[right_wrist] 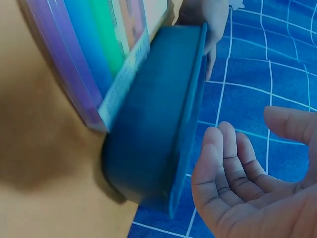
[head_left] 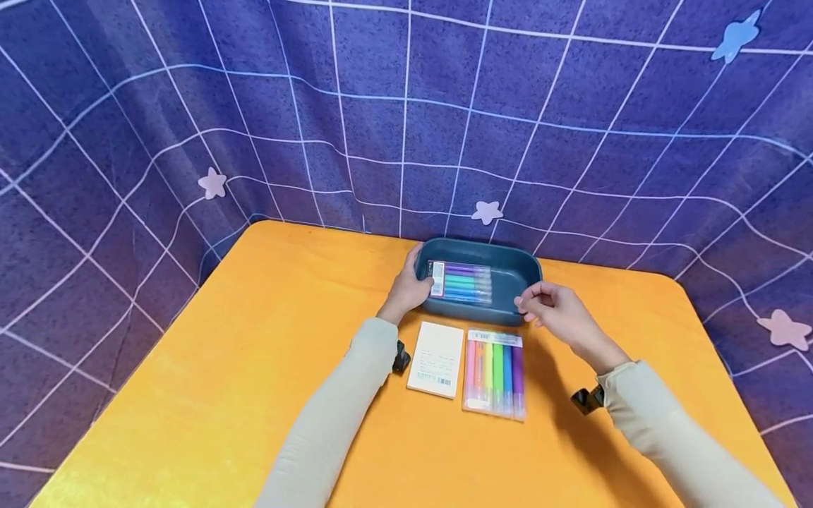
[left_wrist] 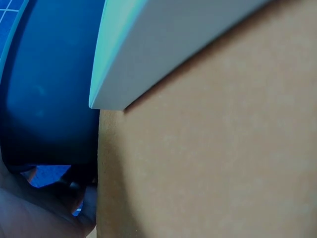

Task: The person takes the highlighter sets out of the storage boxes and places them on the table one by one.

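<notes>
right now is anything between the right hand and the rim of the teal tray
Nothing visible. The right hand hovers open just off the near right corner of the teal tray, with only a small gap of air between fingertips and rim. The marker pack on the table lies nearer the person, out of that path.

Tray (head_left: 502,271) smooth matt plastic; pen packs (head_left: 495,372) glossy clear plastic; table (head_left: 222,395) matt orange cloth.

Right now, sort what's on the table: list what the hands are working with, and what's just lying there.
In hand:
- teal tray, gripped by left hand; right hand open beside it
- pen pack in tray

Lying about:
- white card
- rainbow pen pack
- orange table
</notes>
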Tool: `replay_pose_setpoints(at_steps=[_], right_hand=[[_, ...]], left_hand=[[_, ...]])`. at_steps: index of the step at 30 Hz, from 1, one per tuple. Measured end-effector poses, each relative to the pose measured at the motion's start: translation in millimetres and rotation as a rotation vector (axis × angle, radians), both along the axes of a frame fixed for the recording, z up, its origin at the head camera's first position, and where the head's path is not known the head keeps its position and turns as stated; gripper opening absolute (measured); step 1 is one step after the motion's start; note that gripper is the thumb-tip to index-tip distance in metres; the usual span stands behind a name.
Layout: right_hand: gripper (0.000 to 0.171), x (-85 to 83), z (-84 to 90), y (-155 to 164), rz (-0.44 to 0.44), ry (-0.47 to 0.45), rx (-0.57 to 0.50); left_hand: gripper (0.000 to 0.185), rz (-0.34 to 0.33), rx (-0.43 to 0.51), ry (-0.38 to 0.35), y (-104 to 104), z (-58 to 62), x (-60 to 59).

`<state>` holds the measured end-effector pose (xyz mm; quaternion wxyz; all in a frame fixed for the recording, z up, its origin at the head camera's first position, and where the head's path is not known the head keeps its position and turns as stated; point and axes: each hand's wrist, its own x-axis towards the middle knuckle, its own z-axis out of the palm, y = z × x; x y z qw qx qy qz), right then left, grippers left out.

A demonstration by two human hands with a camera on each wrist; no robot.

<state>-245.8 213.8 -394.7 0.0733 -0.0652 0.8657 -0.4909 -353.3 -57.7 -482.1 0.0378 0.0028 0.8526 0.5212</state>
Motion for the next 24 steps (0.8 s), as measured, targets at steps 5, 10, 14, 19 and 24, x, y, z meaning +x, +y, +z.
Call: replay_pose_setpoints(at_steps=[5,10,14,19,24], right_hand=[[0.03,-12.5,9.7,-1.0,0.003,-0.01,0.032],[0.036,-23.1,19.2,-6.1,0.023,-0.039,0.083],[0.038,-30.4,25.4,-11.9,0.038,-0.04,0.123],[0.038,-39.3,31.8,-17.7,0.044,-0.048,0.143],[0.039,-49.2,35.1,-24.4,0.049,-0.084,0.141]], left_hand=[[0.076,0.008,0.016,-0.002,1.1,1.3,-0.6],[0.076,0.012,0.014,-0.004,1.8,1.6,-0.5],[0.077,0.008,0.013,0.001,1.9,1.7,0.1],[0.076,0.001,-0.004,0.011,1.9,1.8,0.8],[0.076,-0.001,0.006,0.02,1.5,2.3,1.4]])
